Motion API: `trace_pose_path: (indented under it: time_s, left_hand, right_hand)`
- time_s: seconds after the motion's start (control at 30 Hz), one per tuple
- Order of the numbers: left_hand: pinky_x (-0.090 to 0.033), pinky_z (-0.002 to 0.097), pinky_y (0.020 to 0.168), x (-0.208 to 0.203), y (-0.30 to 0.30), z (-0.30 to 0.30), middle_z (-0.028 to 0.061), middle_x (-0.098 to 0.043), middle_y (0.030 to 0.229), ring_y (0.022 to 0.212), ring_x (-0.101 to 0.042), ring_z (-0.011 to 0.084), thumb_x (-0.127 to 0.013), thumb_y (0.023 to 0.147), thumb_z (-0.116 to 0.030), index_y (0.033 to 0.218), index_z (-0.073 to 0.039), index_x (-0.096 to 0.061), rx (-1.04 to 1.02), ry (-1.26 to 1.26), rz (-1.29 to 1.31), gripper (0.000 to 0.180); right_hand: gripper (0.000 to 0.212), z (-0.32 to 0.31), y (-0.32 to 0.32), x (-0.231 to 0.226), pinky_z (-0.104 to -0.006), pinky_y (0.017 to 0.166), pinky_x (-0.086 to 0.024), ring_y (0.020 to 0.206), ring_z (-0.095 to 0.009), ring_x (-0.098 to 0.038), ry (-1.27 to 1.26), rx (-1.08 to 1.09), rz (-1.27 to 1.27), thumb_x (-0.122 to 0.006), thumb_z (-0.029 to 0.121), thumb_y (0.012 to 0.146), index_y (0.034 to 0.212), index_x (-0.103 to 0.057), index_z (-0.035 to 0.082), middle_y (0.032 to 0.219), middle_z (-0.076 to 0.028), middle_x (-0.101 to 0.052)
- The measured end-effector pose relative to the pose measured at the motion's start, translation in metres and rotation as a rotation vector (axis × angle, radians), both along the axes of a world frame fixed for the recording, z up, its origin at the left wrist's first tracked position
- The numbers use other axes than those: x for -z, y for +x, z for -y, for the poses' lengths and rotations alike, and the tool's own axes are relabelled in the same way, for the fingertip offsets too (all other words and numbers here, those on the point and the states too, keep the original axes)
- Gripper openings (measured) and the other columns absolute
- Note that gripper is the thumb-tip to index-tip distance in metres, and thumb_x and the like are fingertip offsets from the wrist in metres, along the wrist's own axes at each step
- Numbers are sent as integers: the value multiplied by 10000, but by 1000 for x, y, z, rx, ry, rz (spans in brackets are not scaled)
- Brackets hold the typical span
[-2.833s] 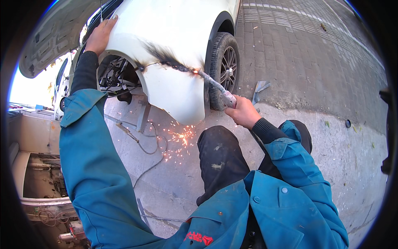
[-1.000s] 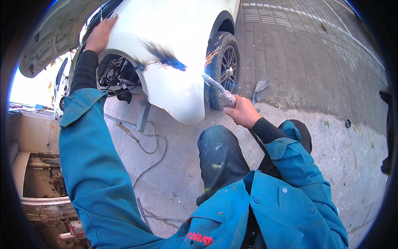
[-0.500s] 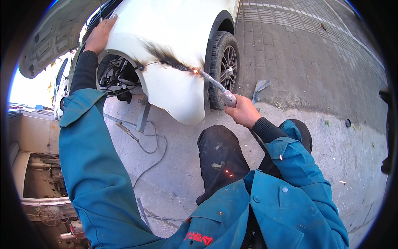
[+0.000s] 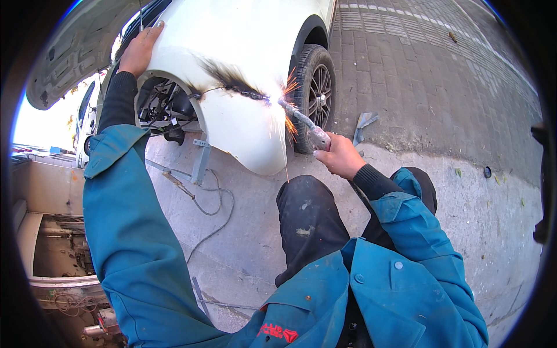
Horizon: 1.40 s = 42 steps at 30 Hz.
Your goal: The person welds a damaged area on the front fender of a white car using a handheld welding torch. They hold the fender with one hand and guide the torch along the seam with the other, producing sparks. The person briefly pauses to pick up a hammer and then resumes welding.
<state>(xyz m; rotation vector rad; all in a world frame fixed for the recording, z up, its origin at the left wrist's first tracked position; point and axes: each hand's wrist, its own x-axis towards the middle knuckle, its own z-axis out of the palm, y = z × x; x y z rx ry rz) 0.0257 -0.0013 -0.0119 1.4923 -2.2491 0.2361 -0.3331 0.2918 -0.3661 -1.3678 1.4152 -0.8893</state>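
Left hand (image 4: 141, 51) touches scorched white panel (image 4: 238, 124); right hand (image 4: 343, 156) grips torch (image 4: 317, 136).

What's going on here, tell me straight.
A person's right hand holds a welding torch at a white car panel, with a bright glow and orange sparks at its tip. The left hand rests on the panel's edge. A blackened seam runs up to the glow, soot above it.

White car panel (image 4: 243, 136), scorched black. Torch (image 4: 304, 120), held in right grip (image 4: 342, 156), orange sparks (image 4: 290, 88) at tip. Left grip (image 4: 141, 50), bare, laid on panel's edge. Cable (image 4: 232, 207), on concrete floor (image 4: 464, 232).
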Motion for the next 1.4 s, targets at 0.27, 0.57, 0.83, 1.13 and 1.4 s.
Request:
trace_pose_path:
  time_s: [0.27,0.57,0.83,1.13,1.4]
  left_hand:
    - [-451,437,1119,2,0,0,248,-725,1322,1219,-689,396,-410,1066,-739,1443,-103,-666,1,-1,-25,782]
    - [-438,470,1147,2,3,4,261,-712,1350,1275,-668,426,-384,1054,-767,1494,-99,-626,-15,-21,18,835]
    - [-435,462,1151,2,2,3,260,-709,1357,1278,-663,428,-381,1052,-774,1495,-95,-626,-33,-13,13,847]
    - [-436,459,1152,0,3,5,258,-705,1367,1269,-672,411,-381,1059,-761,1496,-98,-630,-9,16,11,833]
    - [-428,457,1168,2,6,8,257,-699,1383,1292,-664,402,-397,1043,-782,1524,-83,-608,-35,8,-10,874]
  right_hand:
    - [309,0,0,-1,-465,824,-577,871,-392,-744,13,-6,4,-749,227,872,1007,-673,-41,885,-233,-736]
    - [263,2,1,6,-391,614,-525,660,-231,-660,-24,-17,0,-736,177,916,1067,-656,-23,790,-128,-683]
    - [268,0,1,3,-387,621,-525,669,-226,-661,-18,-13,1,-734,174,918,1086,-663,-22,798,-125,-690]
    - [337,-1,0,0,-455,844,-580,893,-385,-750,-15,-25,21,-749,228,891,1097,-696,-33,927,-225,-755]
    - [268,1,1,5,-376,625,-525,675,-217,-658,-21,-9,22,-736,179,925,1092,-671,-21,807,-119,-689]
